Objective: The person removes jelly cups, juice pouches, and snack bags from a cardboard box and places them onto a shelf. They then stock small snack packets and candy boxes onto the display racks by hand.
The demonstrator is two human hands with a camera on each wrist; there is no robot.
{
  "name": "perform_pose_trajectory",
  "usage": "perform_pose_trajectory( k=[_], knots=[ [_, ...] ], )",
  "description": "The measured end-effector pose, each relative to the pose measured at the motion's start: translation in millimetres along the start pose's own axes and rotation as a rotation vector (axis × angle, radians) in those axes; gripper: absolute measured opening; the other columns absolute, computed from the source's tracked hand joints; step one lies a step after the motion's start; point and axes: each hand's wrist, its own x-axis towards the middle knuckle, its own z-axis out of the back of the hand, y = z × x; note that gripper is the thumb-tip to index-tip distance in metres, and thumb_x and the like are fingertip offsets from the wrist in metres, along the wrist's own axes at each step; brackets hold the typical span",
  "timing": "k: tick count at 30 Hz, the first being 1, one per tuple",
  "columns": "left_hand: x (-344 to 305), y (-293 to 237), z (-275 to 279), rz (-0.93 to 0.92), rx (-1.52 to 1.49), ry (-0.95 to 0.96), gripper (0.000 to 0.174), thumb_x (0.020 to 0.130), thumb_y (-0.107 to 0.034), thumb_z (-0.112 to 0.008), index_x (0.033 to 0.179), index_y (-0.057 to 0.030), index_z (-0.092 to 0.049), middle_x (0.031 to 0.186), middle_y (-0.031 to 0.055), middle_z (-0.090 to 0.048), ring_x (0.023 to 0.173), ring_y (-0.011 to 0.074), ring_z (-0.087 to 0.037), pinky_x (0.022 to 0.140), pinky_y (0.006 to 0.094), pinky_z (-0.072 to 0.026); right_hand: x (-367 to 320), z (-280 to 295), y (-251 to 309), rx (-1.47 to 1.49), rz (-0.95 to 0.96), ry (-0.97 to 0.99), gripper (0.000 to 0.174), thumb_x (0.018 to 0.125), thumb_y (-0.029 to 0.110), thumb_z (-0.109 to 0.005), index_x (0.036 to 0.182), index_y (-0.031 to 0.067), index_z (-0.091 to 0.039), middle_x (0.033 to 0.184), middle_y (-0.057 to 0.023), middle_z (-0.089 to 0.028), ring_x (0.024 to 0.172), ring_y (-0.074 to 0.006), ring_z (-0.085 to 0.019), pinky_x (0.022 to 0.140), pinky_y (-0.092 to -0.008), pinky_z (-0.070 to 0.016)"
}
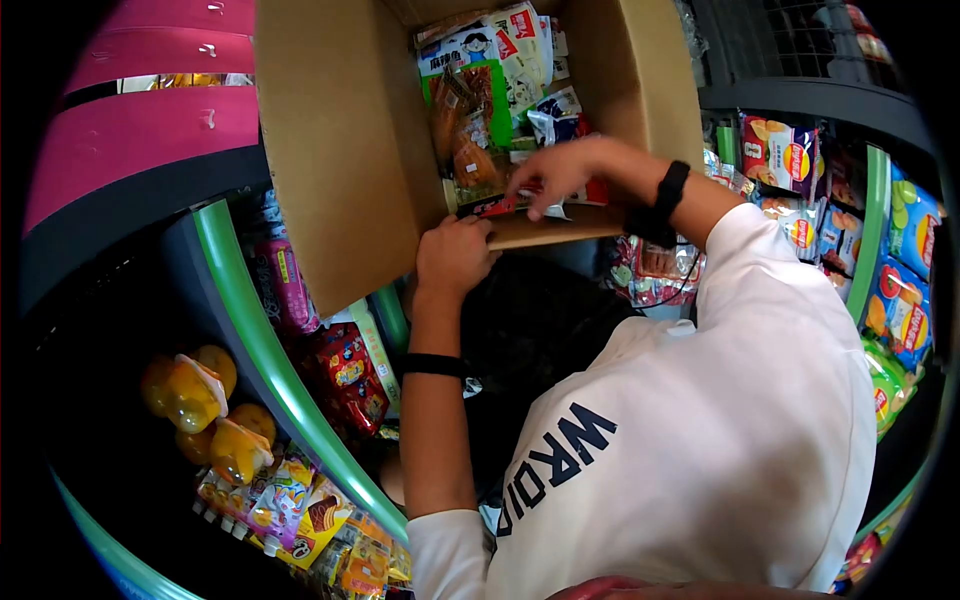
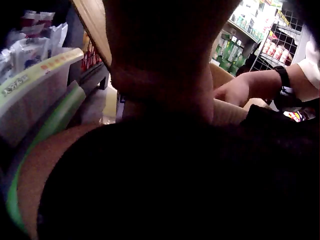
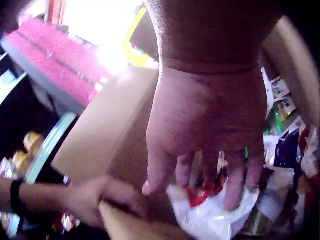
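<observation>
An open cardboard box [image 1: 340,150] holds several snack packets, among them a green-and-white bag [image 1: 470,80] with brown food showing. My left hand [image 1: 455,255] grips the box's near edge, the fingers bent over the rim. My right hand [image 1: 565,175] reaches down inside the box. Its fingers hold a white-and-red packet [image 3: 215,215], with the thumb [image 3: 147,187] at the packet's left side in the right wrist view. The left hand's own fingers are mostly dark in the left wrist view.
Snack shelves with green edges [image 1: 290,370] flank the box. Chip bags [image 1: 780,155] stand at the right. Yellow-orange packs [image 1: 205,400] hang at the lower left. A pink display [image 1: 160,130] stands at the back left, and a wire rack [image 1: 810,40] at the back right.
</observation>
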Motion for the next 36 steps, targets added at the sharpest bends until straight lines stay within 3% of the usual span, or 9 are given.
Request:
perform_pose_trajectory(
  k=[3, 6, 17, 20, 22, 23, 27, 31, 36],
  knots=[
    [-2.2, 1.0, -1.4, -0.007, -0.009, -0.007, 0.035, 0.077, -0.034, -0.078, 0.106, -0.0155, -0.073, 0.107, 0.0049, -0.071, 0.103, 0.0274, -0.064, 0.083, 0.0413, -0.0548, 9.5, 49.1, -40.2, 0.389, -0.324, -0.213, 0.045, 0.092, 0.032, -0.066, 0.128, 0.0067, -0.062, 0.118, -0.0115, -0.068, 0.087, -0.0193, -0.068, 0.069, -0.0329, -0.0572],
    [0.9, 1.5, -1.8, -0.010, -0.020, -0.027, 0.035, 0.077, -0.034, -0.078, 0.106, -0.0152, -0.073, 0.105, 0.0054, -0.071, 0.102, 0.0280, -0.064, 0.083, 0.0421, -0.0548, 32.4, 79.4, -70.6, -0.370, -0.829, -0.058, 0.044, 0.074, 0.033, -0.080, 0.110, 0.0086, -0.073, 0.105, -0.0134, -0.073, 0.092, -0.0294, -0.070, 0.075, -0.0425, -0.0561],
    [-1.0, 5.9, -3.2, -0.026, -0.021, -0.042, 0.030, 0.076, -0.032, -0.077, 0.100, -0.0139, -0.072, 0.096, 0.0064, -0.072, 0.095, 0.0288, -0.066, 0.081, 0.0449, -0.0551, 48.5, 15.8, -117.2, -0.243, -0.764, 0.293, 0.074, 0.064, 0.037, -0.087, 0.127, 0.0064, -0.063, 0.123, -0.0198, -0.066, 0.113, -0.0361, -0.064, 0.090, -0.0454, -0.0543],
    [-1.3, 6.3, -4.6, -0.041, -0.049, -0.107, 0.021, 0.077, -0.026, -0.074, 0.093, -0.0127, -0.073, 0.097, 0.0075, -0.072, 0.097, 0.0287, -0.067, 0.080, 0.0437, -0.0556, 41.4, -18.2, -112.8, -0.347, -0.731, -0.080, 0.056, 0.073, 0.023, -0.078, 0.124, 0.0034, -0.063, 0.120, -0.0215, -0.066, 0.111, -0.0391, -0.063, 0.089, -0.0492, -0.0531],
    [4.0, 5.7, -13.7, 0.003, -0.059, -0.104, 0.020, 0.077, -0.024, -0.073, 0.092, -0.0124, -0.074, 0.097, 0.0095, -0.073, 0.096, 0.0293, -0.068, 0.079, 0.0441, -0.0556, 52.9, -61.4, -229.3, -0.309, -0.691, -0.284, 0.053, 0.073, 0.021, -0.073, 0.122, 0.0035, -0.058, 0.113, -0.0276, -0.066, 0.103, -0.0450, -0.065, 0.086, -0.0501, -0.0539],
    [4.5, 7.4, -15.0, 0.029, -0.070, -0.084, 0.019, 0.077, -0.022, -0.072, 0.092, -0.0120, -0.075, 0.096, 0.0116, -0.073, 0.095, 0.0299, -0.069, 0.079, 0.0445, -0.0556, 35.5, -39.6, -150.3, -0.318, -0.672, -0.255, 0.033, 0.084, 0.016, -0.062, 0.112, -0.0005, -0.066, 0.118, -0.0243, -0.065, 0.107, -0.0426, -0.063, 0.085, -0.0529, -0.0518],
    [1.7, 9.8, -8.2, 0.005, -0.038, -0.006, 0.023, 0.079, -0.029, -0.070, 0.093, -0.0110, -0.074, 0.095, 0.0120, -0.072, 0.096, 0.0308, -0.069, 0.082, 0.0455, -0.0549, 46.5, -18.6, -150.9, -0.572, -0.755, -0.056, 0.035, 0.072, 0.024, -0.070, 0.101, 0.0040, -0.074, 0.106, -0.0231, -0.070, 0.103, -0.0398, -0.066, 0.089, -0.0487, -0.0514],
    [-3.4, 9.4, 1.0, 0.013, -0.026, -0.026, 0.024, 0.079, -0.030, -0.071, 0.092, -0.0097, -0.074, 0.094, 0.0120, -0.072, 0.094, 0.0310, -0.069, 0.081, 0.0454, -0.0552, 44.6, -5.8, -143.8, -0.462, -0.824, -0.302, 0.033, 0.071, 0.017, -0.070, 0.101, 0.0010, -0.073, 0.107, -0.0246, -0.069, 0.102, -0.0405, -0.066, 0.089, -0.0455, -0.0535],
    [-2.5, 9.1, -3.2, 0.098, -0.021, 0.011, 0.025, 0.079, -0.033, -0.074, 0.091, -0.0115, -0.074, 0.094, 0.0115, -0.072, 0.093, 0.0313, -0.069, 0.080, 0.0457, -0.0556, 21.2, 50.4, -110.3, -0.478, -0.496, -0.484, 0.020, 0.073, 0.005, -0.065, 0.089, -0.0058, -0.068, 0.095, -0.0298, -0.066, 0.096, -0.0437, -0.065, 0.082, -0.0470, -0.0542]
  ],
)
